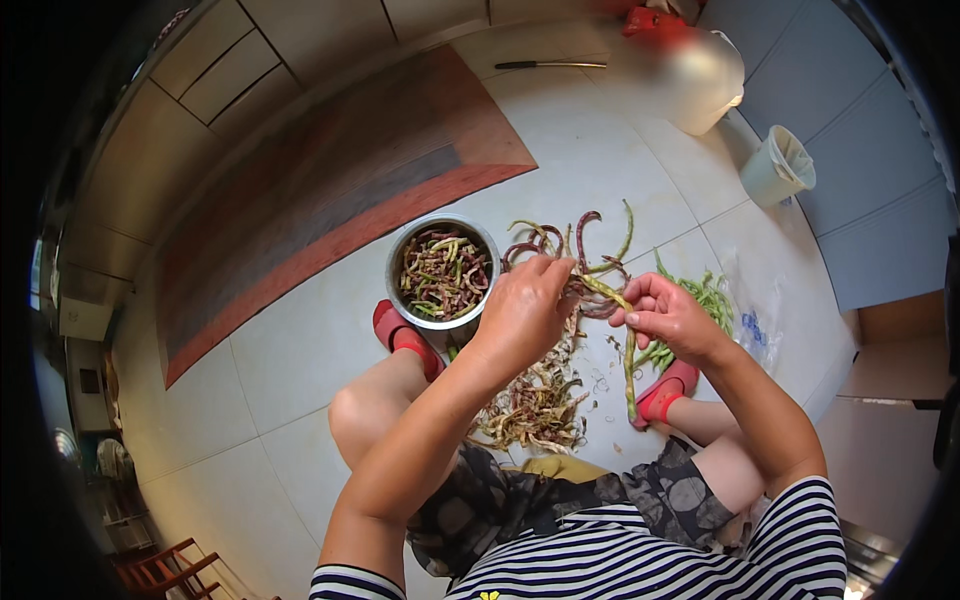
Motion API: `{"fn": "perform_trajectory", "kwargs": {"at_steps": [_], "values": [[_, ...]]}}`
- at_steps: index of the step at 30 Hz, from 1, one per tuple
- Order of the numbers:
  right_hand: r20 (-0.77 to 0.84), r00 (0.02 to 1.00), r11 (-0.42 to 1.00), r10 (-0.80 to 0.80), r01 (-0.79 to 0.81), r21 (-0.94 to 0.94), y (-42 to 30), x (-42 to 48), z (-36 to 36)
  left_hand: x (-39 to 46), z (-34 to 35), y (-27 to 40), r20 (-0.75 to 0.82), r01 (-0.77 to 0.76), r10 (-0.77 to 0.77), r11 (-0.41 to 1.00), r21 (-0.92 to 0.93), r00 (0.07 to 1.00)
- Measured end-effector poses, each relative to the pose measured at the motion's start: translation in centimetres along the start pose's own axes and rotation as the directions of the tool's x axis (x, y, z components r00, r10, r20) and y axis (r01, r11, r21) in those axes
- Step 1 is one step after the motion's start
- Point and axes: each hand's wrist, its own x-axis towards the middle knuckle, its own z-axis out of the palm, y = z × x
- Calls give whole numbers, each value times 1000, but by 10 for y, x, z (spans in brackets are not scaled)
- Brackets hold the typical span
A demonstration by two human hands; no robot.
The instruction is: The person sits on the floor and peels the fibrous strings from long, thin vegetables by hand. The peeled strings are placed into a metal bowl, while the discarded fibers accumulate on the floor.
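A long yellow-green bean pod runs between my two hands, its lower end hanging free. My right hand pinches it between thumb and fingers. My left hand is at its upper end, though the back of that hand hides the fingertips. Just left of my left hand, a round metal pot holds broken purple and green bean pieces. Whole purple and green pods lie on the floor beyond my hands. Below them spreads a heap of dry husks and trimmings.
Thin green beans lie on the floor at right, beside a clear plastic bag. A lined waste bin stands near the grey cabinets. A dark-handled knife lies beyond the red-bordered mat. My slippered feet flank the husks.
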Motion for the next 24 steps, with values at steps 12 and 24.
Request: {"fn": "perform_trajectory", "kwargs": {"at_steps": [12, 24], "values": [[109, 838, 517, -535, 427, -742, 7, -35, -2, -6, 25, 22, 545, 482, -87, 598, -640, 834], [-69, 954, 849, -292, 225, -477, -7, -42, 3, -4, 20, 26, 673, 640, 16, 291, -711, 740]]}}
